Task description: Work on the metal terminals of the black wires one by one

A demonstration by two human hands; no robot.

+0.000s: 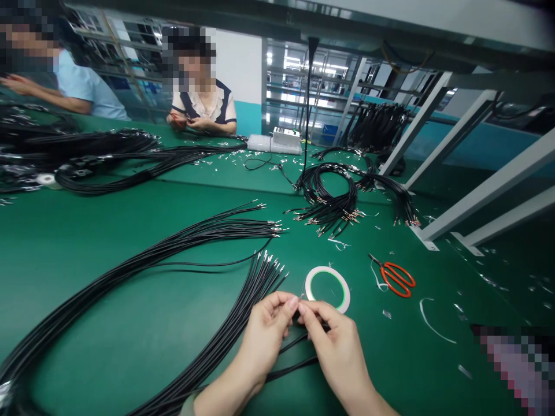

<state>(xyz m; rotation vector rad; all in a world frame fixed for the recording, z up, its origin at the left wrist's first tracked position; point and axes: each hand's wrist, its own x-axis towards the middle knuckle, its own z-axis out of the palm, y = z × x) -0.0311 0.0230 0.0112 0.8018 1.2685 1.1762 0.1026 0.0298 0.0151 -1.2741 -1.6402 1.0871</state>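
Observation:
My left hand (271,323) and my right hand (332,335) meet fingertip to fingertip above the table, both closed in a pinch. A thin, bare wire end (302,295) shows just above the fingertips; most of what they hold is hidden. Black cables (292,365) run between my hands and pass under the right one. Left of my left hand lies a bundle of black cables (234,323) with silvery stripped ends, which loops round to a second row of ends (273,228). Right behind the fingers lies a white tape roll (310,283) with a green inner ring.
Orange-handled scissors (396,279) lie to the right, among tape scraps (427,318). A coiled cable bundle (329,196) sits farther back, near grey metal posts (481,179). Two people sit across the green table (108,231), beyond more cable bundles (151,164).

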